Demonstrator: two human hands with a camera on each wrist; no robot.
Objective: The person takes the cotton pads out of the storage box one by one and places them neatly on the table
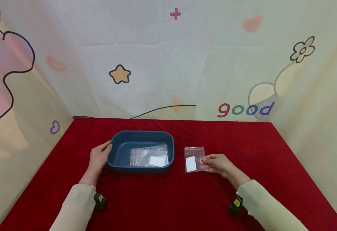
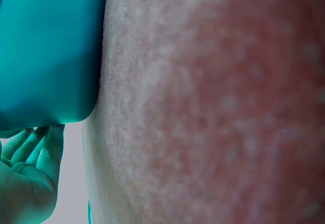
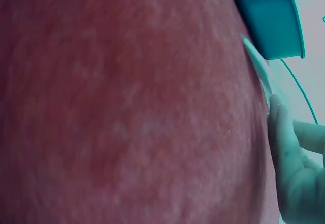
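A dark blue rectangular bin (image 1: 140, 168) stands left of centre on the table. My left hand (image 1: 99, 157) grips its left end, the thumb near the rim and the fingers along the outer wall; the left wrist view shows those fingers (image 2: 48, 155) at the bin's side. Several clear zip bags (image 1: 140, 155) lie inside the bin, with a white piece (image 1: 157, 161) showing in the top one. To the right of the bin, my right hand (image 1: 218, 164) pinches a clear zip bag (image 1: 198, 151) by its right edge. A white rectangular piece (image 1: 190, 164) is in that bag.
Red cloth (image 1: 168, 205) covers the table. A pale printed curtain (image 1: 168, 64) hangs behind it and along both sides. Each wrist carries a small dark camera, one on the left (image 1: 100, 201) and one on the right (image 1: 236, 205).
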